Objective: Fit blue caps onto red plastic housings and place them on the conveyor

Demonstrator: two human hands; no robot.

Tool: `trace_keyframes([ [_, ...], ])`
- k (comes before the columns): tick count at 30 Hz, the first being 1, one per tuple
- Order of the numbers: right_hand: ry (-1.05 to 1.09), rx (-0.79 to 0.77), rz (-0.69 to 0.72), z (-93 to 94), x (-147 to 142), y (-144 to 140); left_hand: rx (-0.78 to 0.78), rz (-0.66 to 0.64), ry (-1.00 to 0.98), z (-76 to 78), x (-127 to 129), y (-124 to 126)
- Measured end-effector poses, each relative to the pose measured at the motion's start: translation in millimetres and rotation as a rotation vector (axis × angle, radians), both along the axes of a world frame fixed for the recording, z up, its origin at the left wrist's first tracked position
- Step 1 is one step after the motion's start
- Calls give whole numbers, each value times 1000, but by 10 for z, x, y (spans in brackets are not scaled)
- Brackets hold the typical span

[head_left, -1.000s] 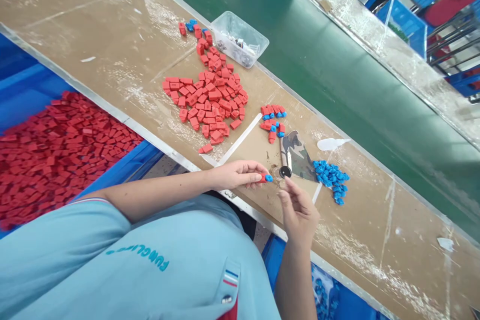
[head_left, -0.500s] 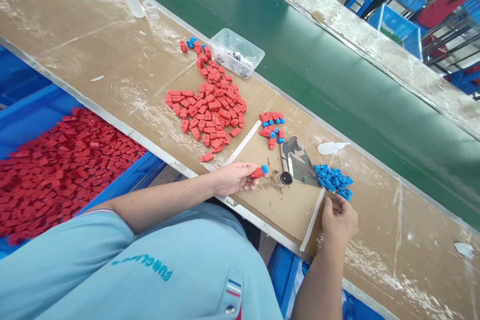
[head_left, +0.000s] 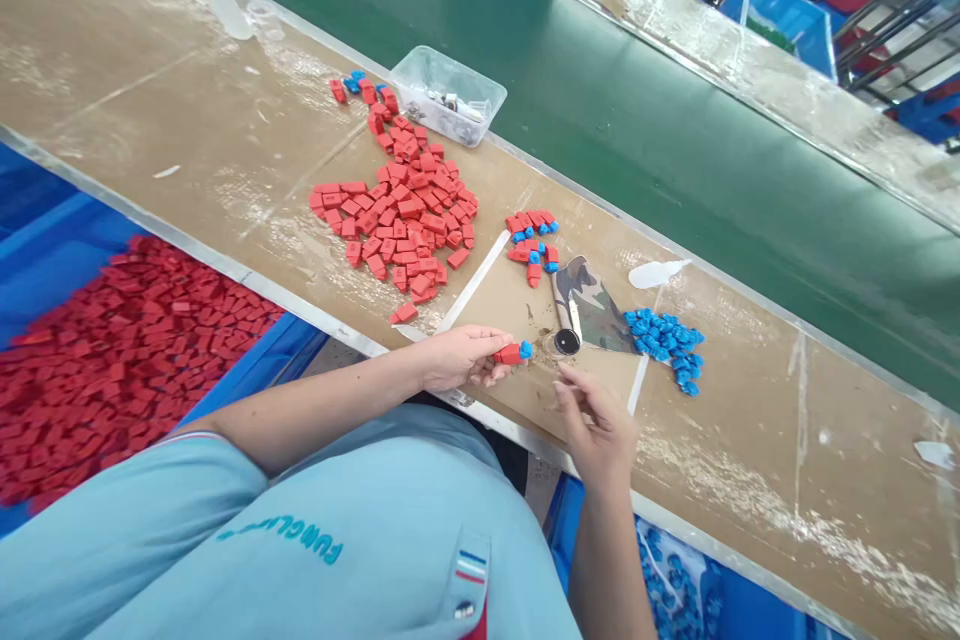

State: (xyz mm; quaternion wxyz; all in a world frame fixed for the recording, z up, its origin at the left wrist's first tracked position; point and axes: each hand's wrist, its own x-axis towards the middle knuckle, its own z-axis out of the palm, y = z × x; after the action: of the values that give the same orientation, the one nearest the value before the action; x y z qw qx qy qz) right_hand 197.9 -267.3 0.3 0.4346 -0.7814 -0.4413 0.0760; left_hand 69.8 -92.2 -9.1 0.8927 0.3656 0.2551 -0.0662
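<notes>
Head view: nearest, the left hand has its fingers closed on a red block with a blue tip, held above the bench. Beside it, the right hand has thumb and index finger drawn near each other; whether they pinch anything, I cannot tell. Just past those fingers lies a black disc against a camouflage cloth, with a blue pile to its right. Farther off are red-and-blue pieces, a red heap and a clear tub.
</notes>
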Motion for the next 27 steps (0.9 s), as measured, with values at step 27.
trace_keyframes([
  [27,195,106,133,-128,-242,219,91,-244,-17,-6,-12,26],
])
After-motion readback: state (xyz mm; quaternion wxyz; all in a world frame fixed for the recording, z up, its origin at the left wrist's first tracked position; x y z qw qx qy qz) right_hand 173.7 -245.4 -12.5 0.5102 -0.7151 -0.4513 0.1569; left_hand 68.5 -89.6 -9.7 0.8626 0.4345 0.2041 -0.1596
